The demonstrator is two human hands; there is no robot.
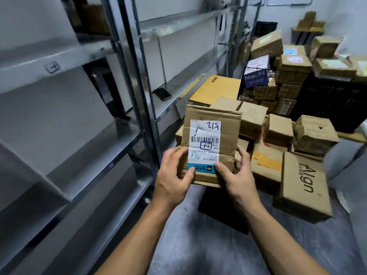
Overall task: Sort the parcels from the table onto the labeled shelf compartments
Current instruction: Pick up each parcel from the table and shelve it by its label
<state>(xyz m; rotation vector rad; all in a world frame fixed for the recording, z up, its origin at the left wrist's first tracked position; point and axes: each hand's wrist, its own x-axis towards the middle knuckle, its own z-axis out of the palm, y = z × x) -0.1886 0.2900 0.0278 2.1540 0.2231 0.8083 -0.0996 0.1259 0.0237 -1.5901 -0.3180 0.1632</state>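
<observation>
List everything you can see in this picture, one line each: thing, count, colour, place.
parcel: one, brown, white label, centre, held
pile: many boxes, brown, right, behind parcel
Align box: one, brown, lower right
shelf: one, grey metal, left
phone: one, it seems, black, on shelf
crate: at least one, black, far right, under boxes
left hand: one, grips parcel's lower left
right hand: one, grips parcel's lower right

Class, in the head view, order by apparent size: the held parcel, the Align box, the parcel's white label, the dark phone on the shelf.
1. The held parcel and the Align box look about alike; the parcel is nearer, so unranked.
2. The white label.
3. The phone.
</observation>
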